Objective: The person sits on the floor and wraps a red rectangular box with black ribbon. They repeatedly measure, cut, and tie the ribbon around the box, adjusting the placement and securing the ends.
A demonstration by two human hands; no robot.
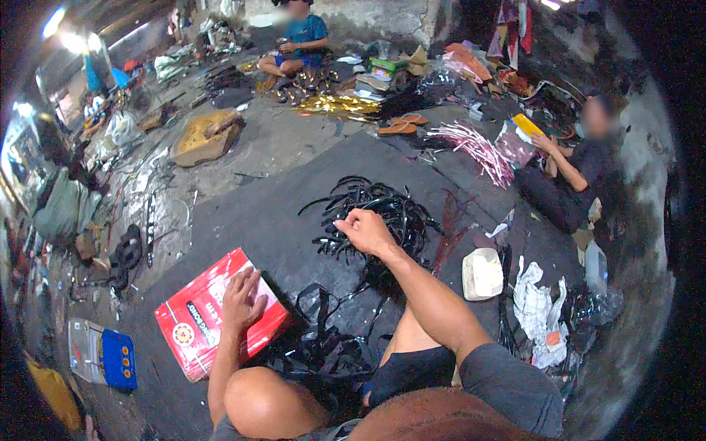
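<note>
My left hand (243, 300) lies on top of a red and white cardboard box (197, 302), its fingers spread. My right hand (365, 231) is over the left part of a tangled heap of shiny black strips (407, 213). Its fingers are curled in and the thumb points left; whether a strip is between them I cannot make out. More black strips (334, 349) lie loose between the box and my legs. To the right of my right forearm sits a whitish block-shaped container (482, 274).
A dark mat (243, 213) spreads under the work. At left lies a clear and blue plastic case (110, 353). Crumpled white paper (540, 309) and pink-white strips (478, 151) are at right. One person (581, 162) sits at right holding something yellow; another person (301, 40) sits at the back.
</note>
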